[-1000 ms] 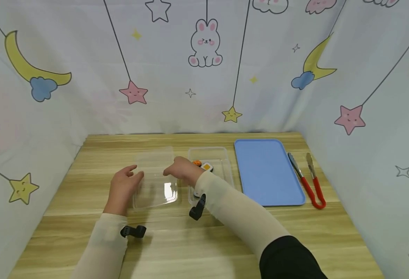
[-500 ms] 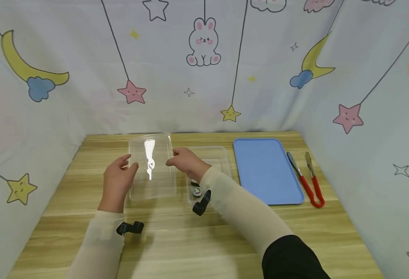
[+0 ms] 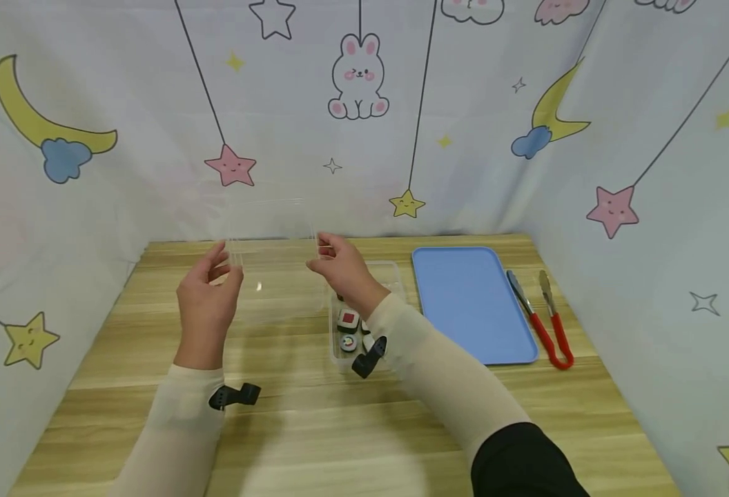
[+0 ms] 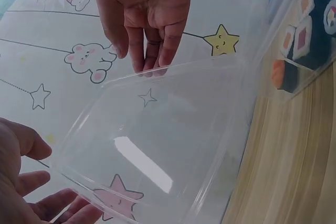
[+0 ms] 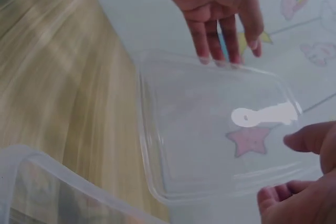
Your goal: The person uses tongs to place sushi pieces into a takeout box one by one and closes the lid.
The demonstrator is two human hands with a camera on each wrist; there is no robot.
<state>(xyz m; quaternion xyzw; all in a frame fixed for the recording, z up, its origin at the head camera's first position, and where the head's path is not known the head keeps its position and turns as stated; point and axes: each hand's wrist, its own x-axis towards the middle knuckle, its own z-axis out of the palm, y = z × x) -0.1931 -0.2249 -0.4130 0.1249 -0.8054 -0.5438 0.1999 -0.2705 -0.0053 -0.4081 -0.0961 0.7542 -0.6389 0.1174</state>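
Note:
A clear plastic lid (image 3: 280,276) is held up above the table, tilted, between both hands. My left hand (image 3: 206,304) holds its left edge, fingers behind the rim and thumb in front. At the opposite edge, my right hand (image 3: 347,276) grips with thumb and fingers. In the left wrist view the lid (image 4: 173,124) spans between the two hands. Beneath my right forearm stands a clear plastic box (image 3: 391,271) with several sushi pieces (image 3: 348,320) inside; the forearm hides part of it. The right wrist view shows the box's rim (image 5: 68,174) close below the lid.
A blue tray (image 3: 473,304) lies right of the box. Beyond it rest red-handled tongs (image 3: 553,335), spread apart. The wooden table (image 3: 315,442) ends at a white cartoon-print curtain (image 3: 302,124) behind and on both sides.
The lid has risen from the table and tilted up, with both hands lifting it. My right hand has moved up and slightly right, showing more sushi in the box.

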